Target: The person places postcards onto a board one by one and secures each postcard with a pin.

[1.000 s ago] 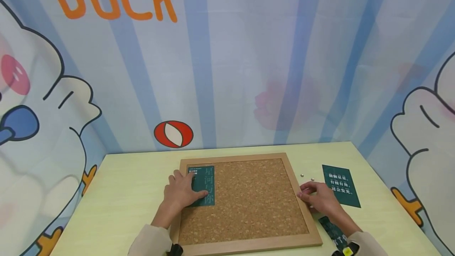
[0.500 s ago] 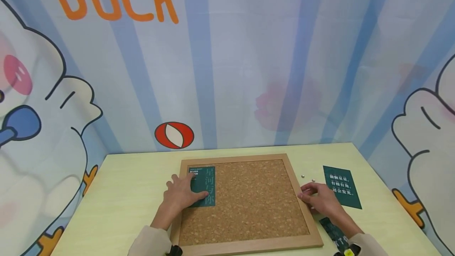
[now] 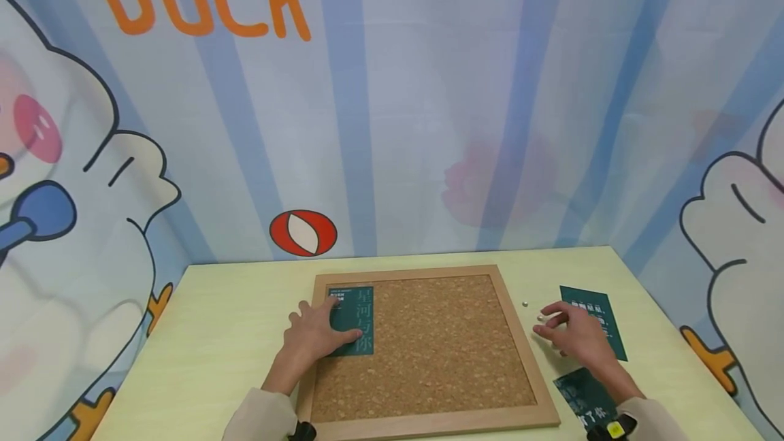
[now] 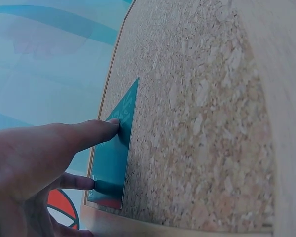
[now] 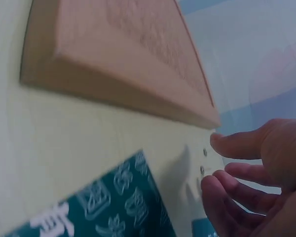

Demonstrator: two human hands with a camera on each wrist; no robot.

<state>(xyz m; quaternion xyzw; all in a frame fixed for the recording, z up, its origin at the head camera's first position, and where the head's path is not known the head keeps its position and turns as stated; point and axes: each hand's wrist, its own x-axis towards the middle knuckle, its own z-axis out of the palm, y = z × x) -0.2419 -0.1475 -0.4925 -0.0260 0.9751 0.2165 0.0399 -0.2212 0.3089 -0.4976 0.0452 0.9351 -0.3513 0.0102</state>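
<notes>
A dark green printed card (image 3: 364,315) lies at the upper left of the framed cork board (image 3: 441,352). My left hand (image 3: 315,332) rests on it, with thumb and forefinger spread and pressing on its face, as the left wrist view shows of the card (image 4: 113,163) too. Right of the board, my right hand (image 3: 578,335) hovers over the table, thumb apart from the loosely bent fingers, nothing seen between them. By its fingertips is a small shiny silvery stud (image 3: 540,318), and a second stud (image 3: 525,304) lies just beyond. Their exact kind is too small to tell.
A second green card (image 3: 612,329) lies right of the board, partly behind my right hand. Another green card (image 3: 584,400) lies nearer, partly under the right forearm in view. The pale table (image 3: 233,332) ends at a printed curtain (image 3: 416,121).
My right hand has left the board's right edge and moved right to the silvery studs, uncovering more of the near card. The left hand keeps its place on the card.
</notes>
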